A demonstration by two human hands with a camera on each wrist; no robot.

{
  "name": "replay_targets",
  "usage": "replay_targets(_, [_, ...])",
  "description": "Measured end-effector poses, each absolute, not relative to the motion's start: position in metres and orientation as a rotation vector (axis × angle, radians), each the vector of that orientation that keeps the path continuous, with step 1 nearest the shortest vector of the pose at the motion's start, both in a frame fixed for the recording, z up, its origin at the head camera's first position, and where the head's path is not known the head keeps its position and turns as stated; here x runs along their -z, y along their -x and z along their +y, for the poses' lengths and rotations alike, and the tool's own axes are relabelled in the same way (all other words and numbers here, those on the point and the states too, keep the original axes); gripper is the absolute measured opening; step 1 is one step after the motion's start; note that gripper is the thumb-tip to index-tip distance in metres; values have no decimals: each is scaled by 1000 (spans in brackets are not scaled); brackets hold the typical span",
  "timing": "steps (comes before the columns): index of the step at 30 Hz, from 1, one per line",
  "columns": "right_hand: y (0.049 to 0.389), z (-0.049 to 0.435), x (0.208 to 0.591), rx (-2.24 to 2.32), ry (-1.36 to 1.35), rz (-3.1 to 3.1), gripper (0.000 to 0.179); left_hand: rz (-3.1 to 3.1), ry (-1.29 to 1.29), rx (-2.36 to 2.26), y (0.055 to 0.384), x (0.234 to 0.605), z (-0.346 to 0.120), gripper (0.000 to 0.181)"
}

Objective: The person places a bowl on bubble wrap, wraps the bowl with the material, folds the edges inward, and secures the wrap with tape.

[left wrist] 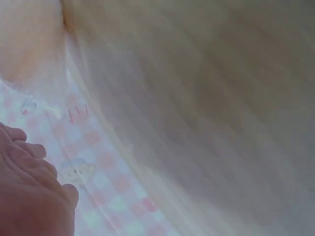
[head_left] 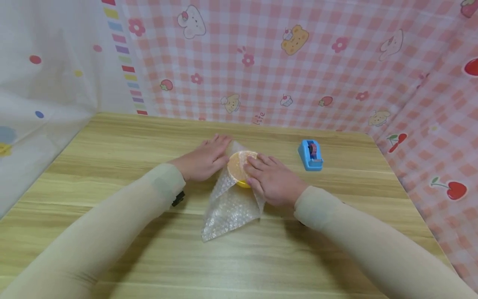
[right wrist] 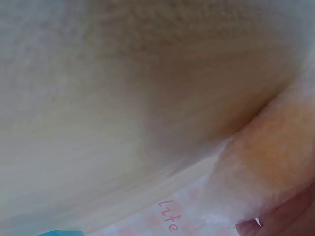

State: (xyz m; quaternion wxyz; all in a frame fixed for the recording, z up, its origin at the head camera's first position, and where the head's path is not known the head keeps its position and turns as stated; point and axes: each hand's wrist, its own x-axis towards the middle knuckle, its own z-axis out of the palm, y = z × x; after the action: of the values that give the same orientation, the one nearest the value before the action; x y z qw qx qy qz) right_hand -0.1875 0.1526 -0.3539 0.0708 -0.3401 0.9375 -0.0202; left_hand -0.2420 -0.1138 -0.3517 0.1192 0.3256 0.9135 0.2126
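A round yellow-orange object [head_left: 243,184], resembling a bowl or tub, sits mid-table, partly covered by a sheet of bubble wrap [head_left: 235,211]. One flap lies over its top, and a loose corner spreads toward the near edge. My right hand [head_left: 275,179] presses the flap down on top with fingers extended. My left hand [head_left: 209,158] is at the far left side of the bundle, its fingers stretched out and the thumb beside the wrap. In the left wrist view the wrapped side [left wrist: 32,44] shows orange through the plastic; the right wrist view shows the wrapped bundle [right wrist: 275,152] beside the right fingertips.
A blue tape dispenser [head_left: 310,155] with a roll of tape stands right of the bundle, beyond the right hand. The wood-grain table [head_left: 149,249] meets a pink checked cloth [head_left: 224,62] at its back and right, and a white cloth [head_left: 48,104] on the left.
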Motion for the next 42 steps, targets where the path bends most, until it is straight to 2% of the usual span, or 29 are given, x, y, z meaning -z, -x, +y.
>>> replay_targets(9, [191,149,357,71,1028,2858,61,2708,-924,-473,242,356,-126,75])
replay_targets(22, [209,129,352,83,984,2803,76,2696,-886,-440,240,350,-125,77])
replay_targets(31, [223,116,345,83,910,2773,80,2696,-869,-428,242,349,-122,78])
replay_targets(42, [224,108,349,47,877,2831,81,2738,-783,-373,244,353,-121,79])
